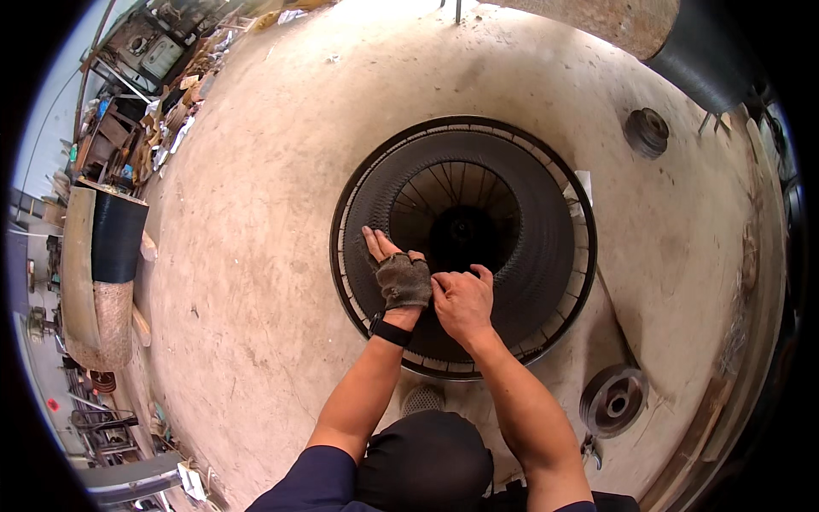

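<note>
One dark, rounded bit of clothing [424, 465] is closest, just below the big black drum [543, 239]. The tip of one grey shoe [422, 398] peeks out between it and the drum.

There is one drum, and it sits on the pale floor [247, 179]. It has one round hole in its middle, with many thin rods inside, and one thin black hoop [465, 120] around its outside. I cannot count the rods well.

Two hands are over the near side of the drum. The left hand [403, 277] has one grey glove with bare fingertips and one black band [390, 329] on its wrist. Its fingers are stretched out over the drum's dark wall, not closed around anything. The right hand [463, 303] is bare and curled, just beside the left one, near the edge of the hole. I cannot tell if its fingers pinch something.

Two grooved wheels lie right of the drum: one far wheel [647, 134] and one near wheel [614, 401]. One white scrap [582, 192] is at the drum's right edge. Two big rolls are well apart from it: one left roll [111, 316] and one upper right roll [704, 64].
</note>
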Action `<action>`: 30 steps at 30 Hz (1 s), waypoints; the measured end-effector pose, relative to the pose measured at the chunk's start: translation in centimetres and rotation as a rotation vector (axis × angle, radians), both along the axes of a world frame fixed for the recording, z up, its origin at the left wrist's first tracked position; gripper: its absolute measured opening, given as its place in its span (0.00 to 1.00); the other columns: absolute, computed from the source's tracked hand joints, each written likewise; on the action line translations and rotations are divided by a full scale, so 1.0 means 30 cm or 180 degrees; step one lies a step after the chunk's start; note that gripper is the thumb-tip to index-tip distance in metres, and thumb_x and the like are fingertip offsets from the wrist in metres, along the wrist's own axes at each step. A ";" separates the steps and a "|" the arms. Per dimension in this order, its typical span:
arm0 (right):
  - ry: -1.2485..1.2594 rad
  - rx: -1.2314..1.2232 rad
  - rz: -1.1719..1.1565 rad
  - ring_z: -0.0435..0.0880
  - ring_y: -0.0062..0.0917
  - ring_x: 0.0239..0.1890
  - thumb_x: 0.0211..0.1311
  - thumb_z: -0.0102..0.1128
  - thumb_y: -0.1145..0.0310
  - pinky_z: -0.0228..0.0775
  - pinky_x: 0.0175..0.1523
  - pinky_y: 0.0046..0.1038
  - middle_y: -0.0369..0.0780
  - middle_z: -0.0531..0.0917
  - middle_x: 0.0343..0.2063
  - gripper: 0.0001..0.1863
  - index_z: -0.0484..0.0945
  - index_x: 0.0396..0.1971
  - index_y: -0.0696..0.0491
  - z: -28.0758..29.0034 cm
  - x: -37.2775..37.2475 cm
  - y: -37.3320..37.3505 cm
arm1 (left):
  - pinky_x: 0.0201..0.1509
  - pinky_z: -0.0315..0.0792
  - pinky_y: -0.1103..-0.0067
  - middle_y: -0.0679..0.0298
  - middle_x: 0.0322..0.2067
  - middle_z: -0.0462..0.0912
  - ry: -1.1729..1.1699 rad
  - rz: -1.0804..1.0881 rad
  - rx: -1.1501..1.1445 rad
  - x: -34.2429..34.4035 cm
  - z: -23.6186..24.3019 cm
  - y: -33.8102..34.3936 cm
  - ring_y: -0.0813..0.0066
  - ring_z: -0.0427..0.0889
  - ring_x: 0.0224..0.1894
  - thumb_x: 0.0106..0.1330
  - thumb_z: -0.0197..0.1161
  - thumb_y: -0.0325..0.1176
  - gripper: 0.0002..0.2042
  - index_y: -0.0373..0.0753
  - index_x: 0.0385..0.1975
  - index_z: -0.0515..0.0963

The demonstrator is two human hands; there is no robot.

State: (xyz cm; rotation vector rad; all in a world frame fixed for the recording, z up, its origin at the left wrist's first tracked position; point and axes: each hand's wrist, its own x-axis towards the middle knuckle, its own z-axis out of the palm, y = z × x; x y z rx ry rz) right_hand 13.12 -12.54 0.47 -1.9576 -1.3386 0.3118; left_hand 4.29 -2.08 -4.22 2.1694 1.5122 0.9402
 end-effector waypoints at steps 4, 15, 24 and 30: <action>0.0030 -0.0032 -0.0093 0.84 0.34 0.33 0.66 0.57 0.63 0.60 0.64 0.42 0.39 0.86 0.25 0.12 0.88 0.29 0.51 0.005 -0.009 0.007 | 0.79 0.51 0.63 0.36 0.75 0.40 0.0317 0.0022 -0.0106 0.001 0.001 0.011 0.40 0.45 0.77 0.64 0.52 0.31 0.38 0.13 0.69 0.46; 0.0263 -0.0470 -0.0221 0.86 0.36 0.33 0.69 0.54 0.60 0.58 0.61 0.41 0.43 0.87 0.24 0.17 0.89 0.27 0.52 0.030 -0.020 0.038 | 0.80 0.49 0.64 0.38 0.76 0.35 0.0307 0.0151 -0.0741 -0.012 0.062 0.005 0.42 0.43 0.78 0.70 0.58 0.45 0.45 0.16 0.71 0.43; 0.0286 -0.0432 -0.0185 0.85 0.33 0.31 0.70 0.56 0.56 0.57 0.62 0.40 0.40 0.86 0.21 0.17 0.90 0.31 0.51 0.037 -0.021 0.037 | 0.76 0.57 0.59 0.40 0.73 0.53 -0.0248 -0.0359 0.0254 -0.091 0.024 -0.040 0.42 0.56 0.75 0.75 0.57 0.40 0.33 0.24 0.70 0.56; 0.0402 -0.0254 -0.0264 0.85 0.33 0.32 0.70 0.56 0.57 0.56 0.64 0.40 0.40 0.86 0.22 0.17 0.90 0.32 0.50 0.028 -0.029 0.039 | 0.73 0.62 0.59 0.41 0.70 0.61 -0.0411 -0.0570 0.0515 -0.080 -0.002 -0.003 0.42 0.63 0.71 0.74 0.55 0.34 0.27 0.24 0.68 0.61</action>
